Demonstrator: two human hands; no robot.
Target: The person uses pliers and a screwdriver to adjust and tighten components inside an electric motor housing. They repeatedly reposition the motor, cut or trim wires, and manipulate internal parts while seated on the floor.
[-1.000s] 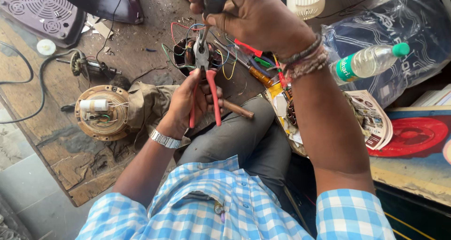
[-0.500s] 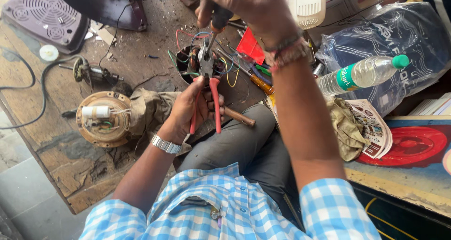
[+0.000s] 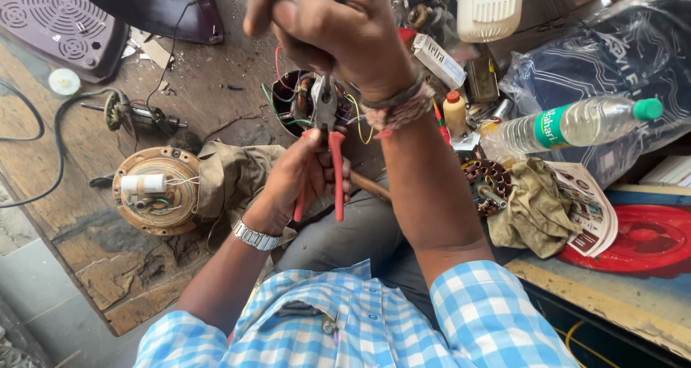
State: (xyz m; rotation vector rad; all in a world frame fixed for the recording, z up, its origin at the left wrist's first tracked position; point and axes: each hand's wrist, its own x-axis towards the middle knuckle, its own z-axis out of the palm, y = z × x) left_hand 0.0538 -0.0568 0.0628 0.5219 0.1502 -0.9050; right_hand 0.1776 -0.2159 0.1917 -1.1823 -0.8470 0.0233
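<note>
Cluttered wooden bench (image 3: 86, 217) below me: my left hand (image 3: 302, 177) grips red-handled pliers (image 3: 327, 148); right hand (image 3: 338, 29) fingers clench something hidden.

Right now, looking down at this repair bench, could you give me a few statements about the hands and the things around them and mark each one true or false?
1. The left hand grips pliers with red handles. True.
2. The right hand is raised in a fist above the pliers. True.
3. The plastic bottle has a red cap. False: the cap is green.
4. The watch is on the right wrist. False: it is on the left wrist; the right wrist wears thread bands.
5. A round motor part lies left of the left hand. True.
</note>
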